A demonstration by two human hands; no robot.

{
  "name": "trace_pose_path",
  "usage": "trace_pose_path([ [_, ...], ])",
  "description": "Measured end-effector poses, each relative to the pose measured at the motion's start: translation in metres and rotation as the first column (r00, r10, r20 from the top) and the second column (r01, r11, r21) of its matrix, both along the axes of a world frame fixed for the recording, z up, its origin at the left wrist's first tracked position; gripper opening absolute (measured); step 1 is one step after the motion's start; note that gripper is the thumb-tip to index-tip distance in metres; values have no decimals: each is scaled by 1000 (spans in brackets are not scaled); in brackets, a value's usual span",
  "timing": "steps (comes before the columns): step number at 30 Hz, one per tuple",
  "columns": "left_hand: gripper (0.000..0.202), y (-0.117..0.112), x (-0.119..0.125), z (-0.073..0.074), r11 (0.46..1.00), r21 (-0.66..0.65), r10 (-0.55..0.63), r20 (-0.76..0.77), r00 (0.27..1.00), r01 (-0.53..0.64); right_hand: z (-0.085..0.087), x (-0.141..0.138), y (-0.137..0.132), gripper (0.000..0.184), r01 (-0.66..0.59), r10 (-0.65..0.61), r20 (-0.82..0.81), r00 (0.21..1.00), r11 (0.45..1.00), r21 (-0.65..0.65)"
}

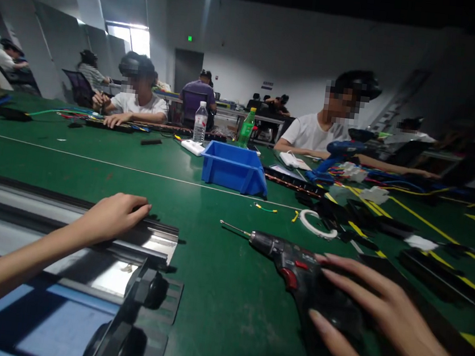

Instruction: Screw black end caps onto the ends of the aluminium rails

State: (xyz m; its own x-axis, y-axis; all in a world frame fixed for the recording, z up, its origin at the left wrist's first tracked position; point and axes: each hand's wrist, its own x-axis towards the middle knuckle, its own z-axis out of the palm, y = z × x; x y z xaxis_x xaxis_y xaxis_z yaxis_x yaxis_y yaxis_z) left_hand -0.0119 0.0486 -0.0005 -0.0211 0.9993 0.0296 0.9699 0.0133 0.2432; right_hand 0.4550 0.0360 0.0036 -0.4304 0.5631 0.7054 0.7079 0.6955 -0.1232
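Note:
My left hand point(115, 216) lies over the grey metal rail point(162, 232) along the edge of a metal assembly, its fingers curled and their tips partly hidden. Two black round fittings point(154, 288) sit at the right end of this assembly. On the green table lies a black and red cordless drill point(292, 261), its long thin bit pointing left. My right hand point(401, 322) is at the drill's rear, fingers stretched and spread, with the thumb apart on the near side. The fingertips overlap the drill; whether they press on it I cannot tell.
A blue bin point(234, 169) stands mid-table, near a water bottle point(200, 123) and a green bottle point(247, 127). A white ring point(317, 224), black parts and a blue drill point(338, 155) lie to the right. Two co-workers sit across the table, one with hands on wiring.

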Motion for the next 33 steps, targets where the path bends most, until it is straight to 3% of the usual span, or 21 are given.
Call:
trace_pose_path([
  [2,44,0,-1,-2,1000,-1,9,3,1000,-9,18,-40,-5,47,-167,173,50,984,979,-116],
  [5,43,1,-2,-5,1000,-1,24,-9,1000,-24,31,-99,-10,44,-179,245,89,965,871,-458],
  [8,42,1,-4,-7,1000,11,12,-5,1000,-12,20,-141,-9,47,-216,300,31,953,750,-625],
  [10,42,1,-4,-8,1000,13,6,2,1000,-6,4,-157,-5,48,-238,302,-10,953,730,-641],
  [14,43,1,-4,-6,1000,2,9,11,1000,-9,-32,-163,5,50,-269,313,-35,949,749,-606],
  [17,44,1,-3,-5,1000,-21,21,18,1000,-20,-46,-157,7,52,-278,315,-37,948,767,-579],
  [24,50,1,-3,-5,997,-60,50,35,998,-48,-56,-139,2,65,-153,160,-17,987,897,-414],
  [33,60,1,-9,-10,996,-62,69,54,996,-66,-71,-138,2,52,-218,213,-53,976,905,-366],
])
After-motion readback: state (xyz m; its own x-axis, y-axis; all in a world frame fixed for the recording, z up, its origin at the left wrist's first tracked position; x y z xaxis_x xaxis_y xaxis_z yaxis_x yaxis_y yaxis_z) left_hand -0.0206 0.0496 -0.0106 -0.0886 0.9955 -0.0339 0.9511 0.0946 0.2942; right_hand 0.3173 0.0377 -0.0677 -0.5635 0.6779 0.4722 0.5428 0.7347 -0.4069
